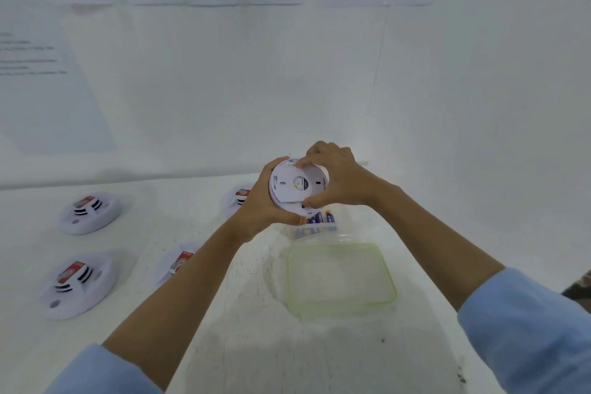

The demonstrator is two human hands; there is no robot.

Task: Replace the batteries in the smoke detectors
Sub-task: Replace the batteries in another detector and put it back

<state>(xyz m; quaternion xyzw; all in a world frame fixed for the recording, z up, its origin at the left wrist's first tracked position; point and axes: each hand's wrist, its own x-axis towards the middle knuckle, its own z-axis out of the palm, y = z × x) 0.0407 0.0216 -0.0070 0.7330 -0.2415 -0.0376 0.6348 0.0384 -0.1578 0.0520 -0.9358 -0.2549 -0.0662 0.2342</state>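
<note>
A round white smoke detector is held up above the table with its back side facing me. My left hand grips its left and lower edge. My right hand holds its right side, thumb and fingers pinching the back plate at top and bottom. Just below the detector, blue and gold batteries stand in a clear plastic container; the hands hide part of it.
Several other smoke detectors with red labels lie on the white table: two at the left, one by my left forearm, one behind my left hand. A clear green-rimmed lid lies near me. A white wall with papers stands behind.
</note>
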